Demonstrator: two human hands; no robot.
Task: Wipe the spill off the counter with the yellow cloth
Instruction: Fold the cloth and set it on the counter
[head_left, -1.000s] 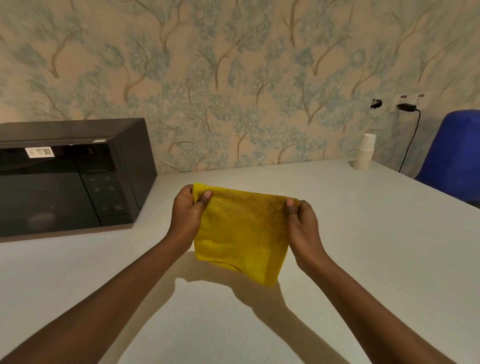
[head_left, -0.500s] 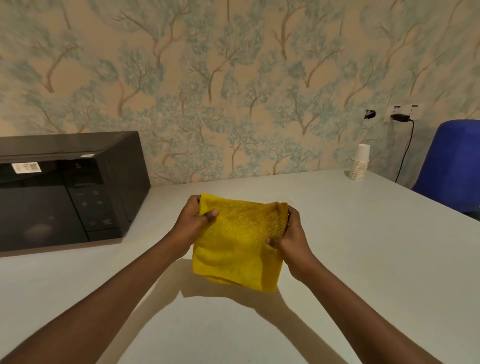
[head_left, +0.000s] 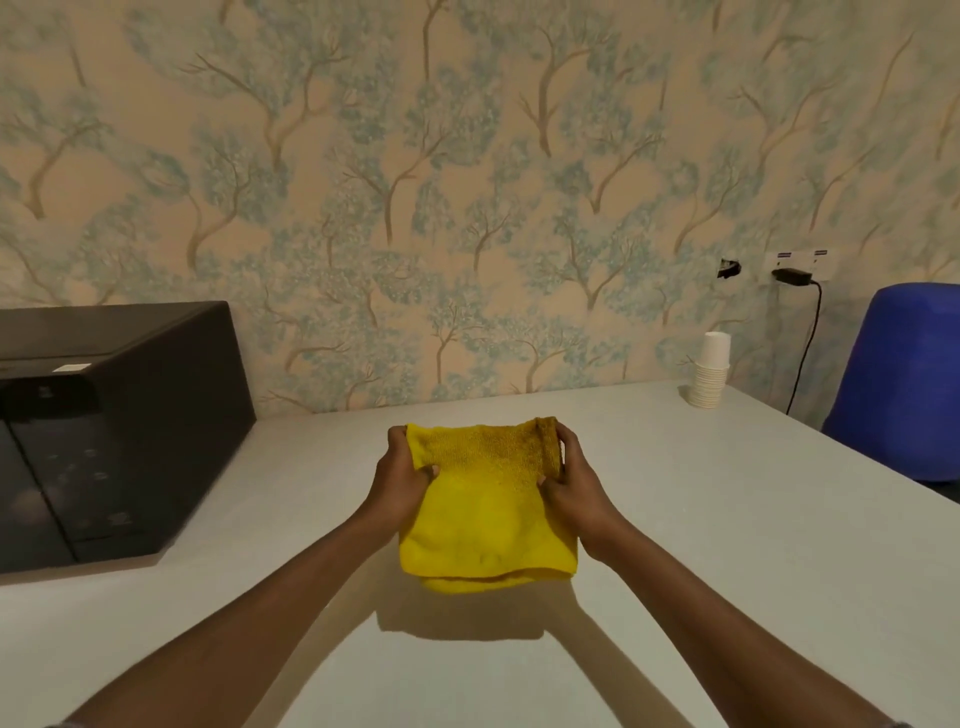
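Observation:
The yellow cloth (head_left: 485, 512) is folded into a rough square and held in the air above the white counter (head_left: 701, 519), its shadow falling on the surface below. A darker, damp-looking band runs along its top edge. My left hand (head_left: 402, 480) grips the cloth's upper left side, thumb on the front. Gripping the upper right side is my right hand (head_left: 574, 480). I see no spill on the counter.
A black microwave (head_left: 104, 431) stands at the left on the counter. A stack of white paper cups (head_left: 710, 376) sits at the back right near the wallpapered wall. A blue chair (head_left: 904, 379) is beyond the right edge, under a socket with a black plug and cable (head_left: 797, 332).
My hands have come closer together and the cloth has gone from a hanging sheet to a tighter fold. The view has tilted upward, so everything sits lower in the frame.

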